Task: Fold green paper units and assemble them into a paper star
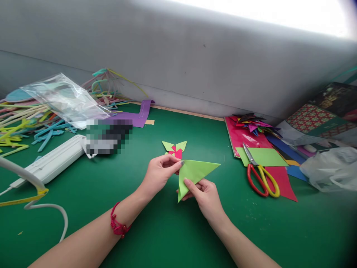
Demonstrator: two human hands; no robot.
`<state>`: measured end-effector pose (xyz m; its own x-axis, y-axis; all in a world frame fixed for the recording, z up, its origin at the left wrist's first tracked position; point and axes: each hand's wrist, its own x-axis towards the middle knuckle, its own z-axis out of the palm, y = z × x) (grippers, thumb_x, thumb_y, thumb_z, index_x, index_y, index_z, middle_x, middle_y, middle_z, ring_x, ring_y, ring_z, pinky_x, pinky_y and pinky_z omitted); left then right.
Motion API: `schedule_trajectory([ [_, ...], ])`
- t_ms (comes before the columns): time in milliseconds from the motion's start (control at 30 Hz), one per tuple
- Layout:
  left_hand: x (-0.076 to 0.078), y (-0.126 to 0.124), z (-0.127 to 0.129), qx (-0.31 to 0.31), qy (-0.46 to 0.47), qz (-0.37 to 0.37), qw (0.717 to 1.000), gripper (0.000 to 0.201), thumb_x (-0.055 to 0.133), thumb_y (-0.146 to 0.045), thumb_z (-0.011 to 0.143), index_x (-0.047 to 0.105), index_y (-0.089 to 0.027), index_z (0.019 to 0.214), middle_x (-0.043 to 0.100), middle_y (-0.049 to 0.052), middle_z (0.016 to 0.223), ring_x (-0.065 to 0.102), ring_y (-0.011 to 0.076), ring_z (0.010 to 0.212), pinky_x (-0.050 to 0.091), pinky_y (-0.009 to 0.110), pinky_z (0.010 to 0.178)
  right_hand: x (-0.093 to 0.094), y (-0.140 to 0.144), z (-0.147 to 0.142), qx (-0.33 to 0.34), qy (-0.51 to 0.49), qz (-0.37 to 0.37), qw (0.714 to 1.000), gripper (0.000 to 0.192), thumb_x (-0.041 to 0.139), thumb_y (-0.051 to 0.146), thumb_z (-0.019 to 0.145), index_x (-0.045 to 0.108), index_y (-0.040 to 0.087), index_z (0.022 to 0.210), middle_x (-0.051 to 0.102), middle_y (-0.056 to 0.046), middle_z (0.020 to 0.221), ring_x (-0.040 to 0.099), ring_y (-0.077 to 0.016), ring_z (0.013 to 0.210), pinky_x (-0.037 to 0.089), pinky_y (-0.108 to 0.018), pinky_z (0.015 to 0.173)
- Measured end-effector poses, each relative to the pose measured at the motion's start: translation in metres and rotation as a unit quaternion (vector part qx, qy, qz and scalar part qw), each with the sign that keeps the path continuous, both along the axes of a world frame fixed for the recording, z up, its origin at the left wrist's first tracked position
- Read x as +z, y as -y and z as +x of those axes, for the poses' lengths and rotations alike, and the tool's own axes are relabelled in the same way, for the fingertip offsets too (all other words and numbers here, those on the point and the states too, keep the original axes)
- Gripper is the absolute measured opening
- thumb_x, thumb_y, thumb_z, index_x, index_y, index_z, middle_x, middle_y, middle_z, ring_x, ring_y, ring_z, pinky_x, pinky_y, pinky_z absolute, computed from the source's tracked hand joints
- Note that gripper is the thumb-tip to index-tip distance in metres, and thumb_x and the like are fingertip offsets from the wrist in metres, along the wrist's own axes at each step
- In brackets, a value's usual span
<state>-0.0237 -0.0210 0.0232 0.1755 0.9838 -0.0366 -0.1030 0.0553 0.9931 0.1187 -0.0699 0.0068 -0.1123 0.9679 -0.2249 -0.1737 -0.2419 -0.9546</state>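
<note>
While both hands meet at the centre of the frame, the rest lies around them as follows.

Left hand: the left hand point(160, 173) is closed in a pinch on the upper left corner of the green folded paper point(193, 175), fingertips pressed together on the edge; a red bracelet point(118, 225) sits on that wrist.
Right hand: the right hand point(205, 195) grips the lower edge of the same paper, thumb on top, fingers curled beneath.
Green folded paper: a lime triangle held just above the counter point(156, 230), its long point aimed toward the right of the frame.
Small folded figure: a green and pink paper figure point(175, 148) lies on the counter just behind the hands, close to the left fingertips but apart from them.
Right side: scissors point(260, 175) with one red and one yellow handle rest on a green sheet point(267, 156) and a red sheet point(281, 182); behind them a heap of coloured paper scraps point(252, 124); a crumpled plastic bag point(330, 169) lies at the far right.
Left side: a white power strip point(48, 163) with its cable point(52, 208) runs across the left; coloured strips point(25, 123) lie piled at the upper left under a clear plastic bag point(63, 98); a purple strip point(139, 115) lies near the wall.
In the way: nothing lies between the hands and the paper; the scissors and power strip are well apart from them.
</note>
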Motion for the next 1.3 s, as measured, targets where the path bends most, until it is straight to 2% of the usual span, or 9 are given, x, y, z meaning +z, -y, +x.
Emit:
schedule_trajectory([
  [267, -0.0004, 0.0005, 0.0001, 0.010, -0.006, -0.004, 1.000, 0.013, 0.065, -0.027, 0.070, 0.063, -0.014, 0.070, 0.064, 0.002, 0.067, 0.058, 0.0133, 0.063, 0.049, 0.023, 0.060, 0.0016, 0.0021, -0.0065, 0.004, -0.016, -0.029, 0.999, 0.032, 0.066, 0.035, 0.070, 0.064, 0.008, 0.087, 0.069, -0.010, 0.070, 0.066, -0.0208, 0.064, 0.055, -0.032, 0.060],
  [433, -0.0015, -0.0003, 0.0003, 0.006, -0.002, -0.001, 1.000, 0.013, 0.064, -0.027, 0.071, 0.063, -0.014, 0.071, 0.065, 0.003, 0.068, 0.059, 0.0139, 0.064, 0.050, 0.024, 0.061, -0.0022, 0.0015, -0.0063, 0.020, -0.017, -0.022, 0.999, 0.028, 0.064, 0.036, 0.072, 0.063, 0.009, 0.078, 0.067, -0.008, 0.059, 0.064, -0.0176, 0.052, 0.053, -0.029, 0.052],
  [533, -0.0016, -0.0011, 0.0003, 0.011, -0.003, 0.000, 1.000, 0.013, 0.065, -0.027, 0.071, 0.063, -0.014, 0.071, 0.065, 0.002, 0.068, 0.059, 0.0135, 0.063, 0.050, 0.023, 0.060, -0.0023, 0.0030, -0.0077, 0.016, -0.017, -0.032, 0.999, 0.031, 0.065, 0.037, 0.071, 0.062, 0.009, 0.084, 0.069, -0.009, 0.066, 0.065, -0.0192, 0.059, 0.054, -0.030, 0.056],
  [667, -0.0018, -0.0032, -0.0016, 0.016, -0.006, 0.003, 1.000, 0.014, 0.065, -0.028, 0.070, 0.063, -0.014, 0.071, 0.065, 0.002, 0.068, 0.059, 0.0135, 0.063, 0.050, 0.023, 0.060, -0.0015, 0.0050, -0.0091, 0.067, -0.024, -0.051, 0.996, 0.035, 0.060, 0.042, 0.074, 0.062, 0.007, 0.082, 0.069, -0.014, 0.074, 0.066, -0.0206, 0.066, 0.053, -0.030, 0.059],
  [933, -0.0055, -0.0040, -0.0009, 0.051, -0.005, 0.011, 0.999, 0.019, 0.065, -0.033, 0.069, 0.062, -0.015, 0.070, 0.065, 0.002, 0.069, 0.061, 0.0151, 0.065, 0.052, 0.027, 0.065, -0.0073, 0.0037, -0.0055, 0.055, -0.018, -0.041, 0.997, 0.033, 0.057, 0.043, 0.076, 0.060, 0.009, 0.078, 0.067, -0.008, 0.060, 0.062, -0.0150, 0.049, 0.051, -0.026, 0.050],
  [1167, -0.0066, -0.0035, -0.0011, 0.055, -0.011, 0.014, 0.998, 0.020, 0.064, -0.034, 0.071, 0.061, -0.015, 0.072, 0.066, 0.002, 0.071, 0.061, 0.0152, 0.067, 0.052, 0.028, 0.066, -0.0061, 0.0048, -0.0072, 0.054, -0.026, -0.045, 0.997, 0.030, 0.066, 0.035, 0.070, 0.060, 0.009, 0.084, 0.068, -0.009, 0.067, 0.064, -0.0159, 0.058, 0.053, -0.030, 0.059],
  [1300, -0.0070, -0.0056, -0.0023, 0.072, -0.012, 0.017, 0.997, 0.020, 0.064, -0.035, 0.071, 0.062, -0.015, 0.072, 0.066, 0.002, 0.071, 0.061, 0.0149, 0.068, 0.052, 0.027, 0.067, -0.0071, 0.0062, -0.0081, 0.068, -0.027, -0.034, 0.997, 0.028, 0.067, 0.035, 0.069, 0.059, 0.011, 0.081, 0.068, -0.008, 0.070, 0.064, -0.0154, 0.062, 0.051, -0.027, 0.058],
])
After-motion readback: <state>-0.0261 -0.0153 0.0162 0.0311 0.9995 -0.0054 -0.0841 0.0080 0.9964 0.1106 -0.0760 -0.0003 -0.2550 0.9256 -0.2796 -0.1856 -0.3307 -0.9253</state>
